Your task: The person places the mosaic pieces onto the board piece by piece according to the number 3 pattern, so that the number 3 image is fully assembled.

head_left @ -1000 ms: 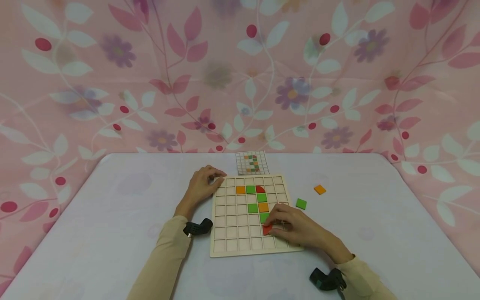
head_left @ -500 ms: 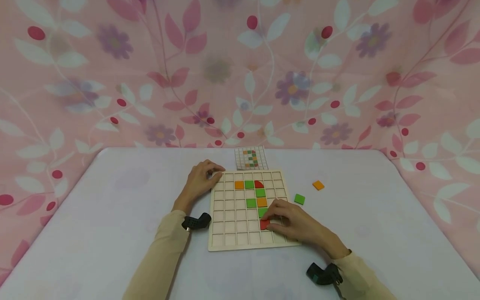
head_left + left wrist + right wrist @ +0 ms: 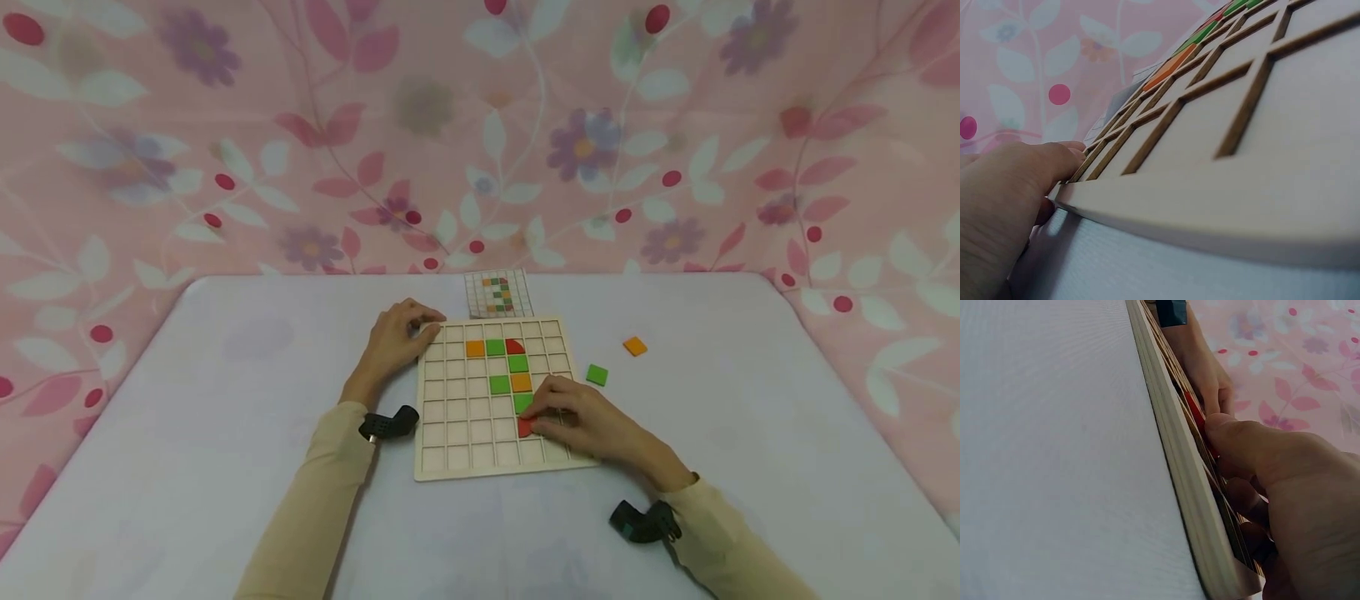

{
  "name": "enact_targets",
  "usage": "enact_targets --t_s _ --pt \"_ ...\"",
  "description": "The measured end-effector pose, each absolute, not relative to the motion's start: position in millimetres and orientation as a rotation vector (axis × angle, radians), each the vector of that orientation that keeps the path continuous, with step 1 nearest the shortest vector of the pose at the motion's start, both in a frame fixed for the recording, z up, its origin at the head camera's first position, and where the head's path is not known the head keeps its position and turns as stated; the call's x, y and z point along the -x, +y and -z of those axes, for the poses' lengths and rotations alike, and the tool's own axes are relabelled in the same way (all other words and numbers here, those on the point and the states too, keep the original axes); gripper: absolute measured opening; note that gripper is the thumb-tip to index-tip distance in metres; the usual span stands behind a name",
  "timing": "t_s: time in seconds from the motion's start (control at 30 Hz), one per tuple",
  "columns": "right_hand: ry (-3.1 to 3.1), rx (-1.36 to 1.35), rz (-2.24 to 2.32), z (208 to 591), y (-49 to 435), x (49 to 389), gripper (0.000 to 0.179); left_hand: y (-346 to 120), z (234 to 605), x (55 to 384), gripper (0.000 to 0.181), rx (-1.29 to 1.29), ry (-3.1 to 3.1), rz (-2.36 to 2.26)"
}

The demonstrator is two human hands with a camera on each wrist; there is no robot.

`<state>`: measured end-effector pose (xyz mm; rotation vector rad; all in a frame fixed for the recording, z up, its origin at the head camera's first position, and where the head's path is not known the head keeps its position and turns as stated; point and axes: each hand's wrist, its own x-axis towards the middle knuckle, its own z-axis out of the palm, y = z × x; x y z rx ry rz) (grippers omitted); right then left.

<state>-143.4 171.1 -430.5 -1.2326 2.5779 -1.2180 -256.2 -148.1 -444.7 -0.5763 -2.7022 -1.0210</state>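
A wooden grid board (image 3: 465, 433) lies on the table. My left hand (image 3: 393, 342) grips its far left corner, thumb at the side edge; the left wrist view shows fingers (image 3: 1063, 159) over that corner. With thumb and fingertips my right hand (image 3: 592, 418) pinches a red tile (image 3: 524, 427) with a rounded edge, low over a cell right below a green tile (image 3: 522, 403). The fingers cover part of it. More tiles sit in cells above: an orange tile (image 3: 521, 382), a red quarter-round tile (image 3: 514, 346) and several others.
A pattern card (image 3: 498, 293) with a small coloured grid lies behind the board. Right of the board lie a loose green tile (image 3: 597, 375) and a loose orange tile (image 3: 635, 346). A floral cloth (image 3: 420, 167) hangs behind the table.
The head view has tilted, so everything sits higher in it. The red tile has turned slightly and lines up more with its cell under my right fingers. My left hand stays at the corner.
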Motion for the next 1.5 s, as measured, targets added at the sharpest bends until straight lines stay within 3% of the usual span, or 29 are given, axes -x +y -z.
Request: enact_targets --t_s 1.5 --pt "2.63 1.218 1.287 430.3 172.2 144.5 0.008 -147.4 446.0 258.5 0.016 0.581 -2.663 1.043"
